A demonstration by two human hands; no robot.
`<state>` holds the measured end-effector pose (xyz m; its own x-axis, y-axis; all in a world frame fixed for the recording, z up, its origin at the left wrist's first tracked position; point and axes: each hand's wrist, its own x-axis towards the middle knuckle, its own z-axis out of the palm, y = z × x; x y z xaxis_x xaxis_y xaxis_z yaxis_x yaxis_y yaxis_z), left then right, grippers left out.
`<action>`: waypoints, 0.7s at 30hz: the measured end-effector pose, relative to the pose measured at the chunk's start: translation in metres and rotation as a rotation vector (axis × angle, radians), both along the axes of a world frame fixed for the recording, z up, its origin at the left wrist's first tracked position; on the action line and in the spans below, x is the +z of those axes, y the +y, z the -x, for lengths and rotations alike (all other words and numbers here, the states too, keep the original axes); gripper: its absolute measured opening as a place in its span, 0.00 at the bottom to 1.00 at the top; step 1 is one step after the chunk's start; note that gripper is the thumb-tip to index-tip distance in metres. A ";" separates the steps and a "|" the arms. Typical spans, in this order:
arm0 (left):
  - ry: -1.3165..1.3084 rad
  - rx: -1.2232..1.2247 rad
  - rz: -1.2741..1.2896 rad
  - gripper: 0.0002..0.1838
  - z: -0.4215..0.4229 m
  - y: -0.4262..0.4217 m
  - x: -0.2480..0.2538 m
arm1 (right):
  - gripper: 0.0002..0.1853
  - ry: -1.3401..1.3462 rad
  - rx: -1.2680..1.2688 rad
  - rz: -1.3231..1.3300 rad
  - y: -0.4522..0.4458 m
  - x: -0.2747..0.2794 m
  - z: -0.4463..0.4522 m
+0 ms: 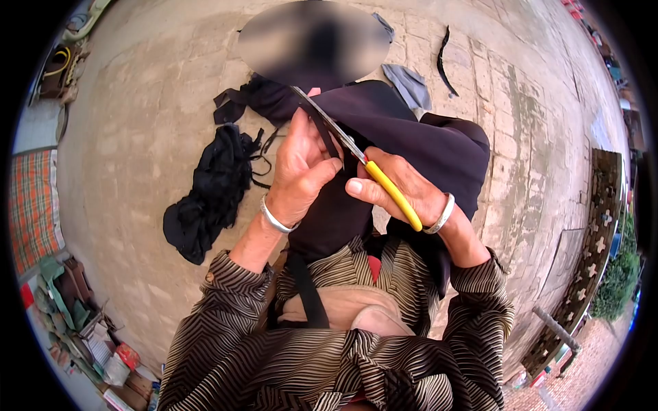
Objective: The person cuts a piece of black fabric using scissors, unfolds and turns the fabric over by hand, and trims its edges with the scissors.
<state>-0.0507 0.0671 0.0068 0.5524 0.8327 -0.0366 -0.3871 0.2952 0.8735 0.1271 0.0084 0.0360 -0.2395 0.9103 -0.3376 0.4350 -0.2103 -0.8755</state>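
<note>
My right hand [408,179] is closed around scissors with yellow handles [392,195], their metal blades pointing up and to the left. My left hand [296,159] pinches a narrow dark fabric strip [325,133] between thumb and fingers, right beside the blades. A large dark purple-black cloth [439,152] drapes over my lap and spreads to the right of the scissors. Its upper part runs past the blade tips toward a blurred oval patch. Whether the blades are open or closed on the cloth, I cannot tell.
On the paved ground at left lies a crumpled black cloth bundle [212,188] with loose cords. Grey cloth scraps [409,87] and a thin black strip [444,61] lie ahead. A checked orange cloth [34,209] hangs far left; a low patterned wall [591,257] stands right.
</note>
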 end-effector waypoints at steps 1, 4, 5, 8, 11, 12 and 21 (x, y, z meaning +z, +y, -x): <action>0.001 0.001 -0.001 0.48 0.002 0.001 0.001 | 0.40 -0.010 0.016 -0.013 0.000 0.001 -0.001; 0.025 -0.054 0.025 0.46 0.007 0.004 0.003 | 0.40 0.028 0.016 -0.003 0.004 0.003 0.000; 0.030 -0.062 0.024 0.45 0.008 0.004 0.003 | 0.40 0.028 0.016 -0.004 0.004 0.005 0.000; 0.034 -0.067 0.015 0.45 0.008 0.003 0.002 | 0.28 -0.024 0.056 0.031 0.007 0.008 0.002; 0.027 -0.061 0.010 0.45 0.007 0.002 0.002 | 0.28 -0.065 0.005 -0.016 0.007 0.010 0.005; 0.023 -0.058 0.010 0.45 0.007 0.002 0.002 | 0.28 -0.123 0.016 -0.014 0.008 0.010 0.005; 0.202 -0.063 0.017 0.38 0.016 0.004 0.011 | 0.29 -0.104 0.076 0.007 0.009 0.005 0.006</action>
<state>-0.0668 0.0714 0.0182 0.5836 0.7950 -0.1657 -0.1852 0.3290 0.9260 0.1208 0.0178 0.0414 -0.2707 0.8883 -0.3710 0.5386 -0.1796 -0.8232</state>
